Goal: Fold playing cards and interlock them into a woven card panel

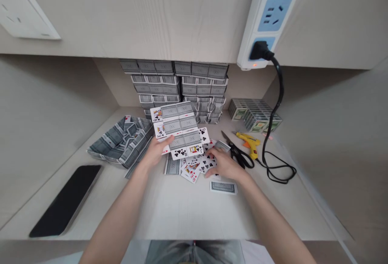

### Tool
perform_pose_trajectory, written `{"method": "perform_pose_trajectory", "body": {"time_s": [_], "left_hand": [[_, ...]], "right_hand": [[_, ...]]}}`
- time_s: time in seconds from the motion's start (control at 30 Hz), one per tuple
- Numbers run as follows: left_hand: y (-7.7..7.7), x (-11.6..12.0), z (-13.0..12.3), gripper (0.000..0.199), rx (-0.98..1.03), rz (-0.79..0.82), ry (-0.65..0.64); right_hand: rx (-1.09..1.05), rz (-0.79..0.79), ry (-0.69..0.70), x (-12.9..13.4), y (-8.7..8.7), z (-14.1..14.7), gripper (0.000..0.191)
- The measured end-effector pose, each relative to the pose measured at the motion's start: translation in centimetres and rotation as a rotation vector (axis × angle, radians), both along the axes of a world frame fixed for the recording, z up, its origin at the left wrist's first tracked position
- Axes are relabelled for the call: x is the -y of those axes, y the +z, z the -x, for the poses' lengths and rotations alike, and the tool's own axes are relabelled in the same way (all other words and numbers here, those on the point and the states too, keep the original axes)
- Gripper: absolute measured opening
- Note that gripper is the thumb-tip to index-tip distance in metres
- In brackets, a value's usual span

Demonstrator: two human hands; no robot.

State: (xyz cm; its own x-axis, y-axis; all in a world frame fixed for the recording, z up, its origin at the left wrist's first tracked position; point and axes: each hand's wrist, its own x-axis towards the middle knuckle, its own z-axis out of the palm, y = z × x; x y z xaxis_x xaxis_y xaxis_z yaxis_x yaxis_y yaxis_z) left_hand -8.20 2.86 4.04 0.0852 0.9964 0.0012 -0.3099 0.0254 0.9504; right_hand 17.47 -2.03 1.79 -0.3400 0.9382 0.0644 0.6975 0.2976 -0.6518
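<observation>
My left hand (156, 151) is closed on the left edge of a panel of playing cards (178, 128), its thumb on top. The panel is made of overlapping cards, mostly grey patterned backs, with faces showing along its edges, and it is held tilted above the table. My right hand (224, 163) lies over a loose pile of playing cards (192, 169), thumb and fingers apart, fingertips on the cards. Nearer to me, one playing card (223, 187) lies back up on its own. The panel hides part of the pile.
Card-built blocks (201, 82) are stacked against the back wall. A card-built tray (110, 157) holds loose cards at left, near a black phone-like slab (66, 199). Black scissors (241, 155), a yellow glue gun (251, 143), its cord and packed card boxes (254, 112) are at right.
</observation>
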Motion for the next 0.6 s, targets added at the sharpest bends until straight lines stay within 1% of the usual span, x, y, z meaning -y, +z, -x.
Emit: {"method": "perform_pose_trajectory", "body": {"time_s": [0.07, 0.17, 0.27, 0.33, 0.4, 0.5, 0.6], "left_hand": [[-0.1, -0.1, -0.2, 0.050, 0.040, 0.033, 0.040], [-0.2, -0.2, -0.3, 0.047, 0.063, 0.049, 0.073], [-0.3, -0.2, 0.0, 0.046, 0.042, 0.052, 0.062], [-0.3, -0.2, 0.2, 0.046, 0.024, 0.060, 0.036], [-0.1, -0.1, 0.4, 0.045, 0.011, 0.077, 0.005], [0.1, 0.0, 0.5, 0.044, -0.009, 0.101, -0.046], [0.2, 0.0, 0.5, 0.044, -0.025, 0.113, -0.076]], "right_hand": [[0.042, 0.002, -0.007, 0.1, -0.3, 0.2, 0.065], [0.061, -0.017, -0.053, -0.1, -0.5, 0.2, 0.057], [0.001, -0.040, -0.112, -0.4, -0.5, 0.1, 0.038], [-0.104, -0.063, -0.152, -0.6, -0.5, 0.0, 0.021], [-0.247, -0.089, -0.219, -0.7, -0.4, -0.1, 0.013], [-0.518, -0.083, -0.346, -0.9, 0.1, -0.1, 0.020], [-0.751, 0.013, -0.409, -0.7, 0.7, 0.2, 0.028]]}}
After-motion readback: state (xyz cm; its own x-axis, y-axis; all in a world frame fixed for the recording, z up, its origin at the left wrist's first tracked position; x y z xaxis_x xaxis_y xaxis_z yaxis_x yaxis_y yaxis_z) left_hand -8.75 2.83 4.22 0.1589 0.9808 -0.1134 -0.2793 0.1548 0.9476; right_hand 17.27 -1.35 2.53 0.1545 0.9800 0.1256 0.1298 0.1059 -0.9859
